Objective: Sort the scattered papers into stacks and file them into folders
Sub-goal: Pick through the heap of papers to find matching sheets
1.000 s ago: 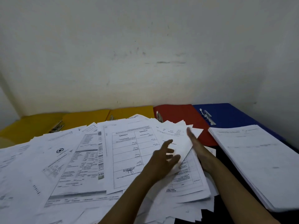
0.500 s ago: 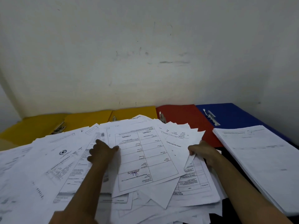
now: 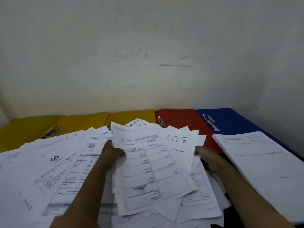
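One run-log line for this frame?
left hand: grips form sheet | right hand: pinches fanned papers | folders: open, unfilled

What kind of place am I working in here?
Probably an office desk or filing corner pushed against a bare wall. Loose printed forms cover the surface, a neat stack of papers sits to the right, and yellow, red and blue folders line the back.
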